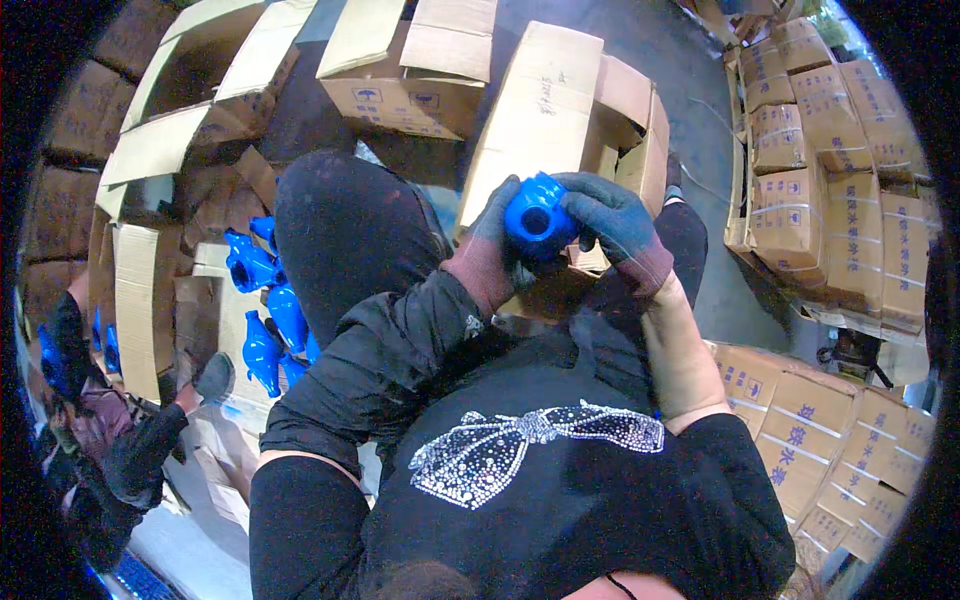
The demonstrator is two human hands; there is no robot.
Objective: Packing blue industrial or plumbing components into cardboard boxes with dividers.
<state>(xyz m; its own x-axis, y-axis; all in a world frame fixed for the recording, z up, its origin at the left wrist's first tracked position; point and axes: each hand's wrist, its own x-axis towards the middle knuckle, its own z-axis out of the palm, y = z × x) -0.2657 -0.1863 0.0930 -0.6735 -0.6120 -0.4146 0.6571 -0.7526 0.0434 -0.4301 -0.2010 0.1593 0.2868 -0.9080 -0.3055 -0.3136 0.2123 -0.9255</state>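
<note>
Between both gloved hands, above my lap, is a glossy blue hollow casting [540,222] with a round dark opening turned up toward me. My left hand [490,245], in a grey and maroon glove, wraps its left side, thumb low and fingers behind. My right hand [618,225], gloved alike, grips its upper right side with bent fingers. Just beyond my hands stands a carton [530,105] with one long flap raised; its inside is mostly hidden. Several similar blue castings [262,345] lie in a pile left of my knee.
Opened cartons [408,100] stand ahead, and a large open carton [140,300] is on the left. Strapped stacks of cartons [790,215] rise on the right, with more cartons [800,440] at lower right. At far left another person's gloved hand [213,378] reaches toward the pile.
</note>
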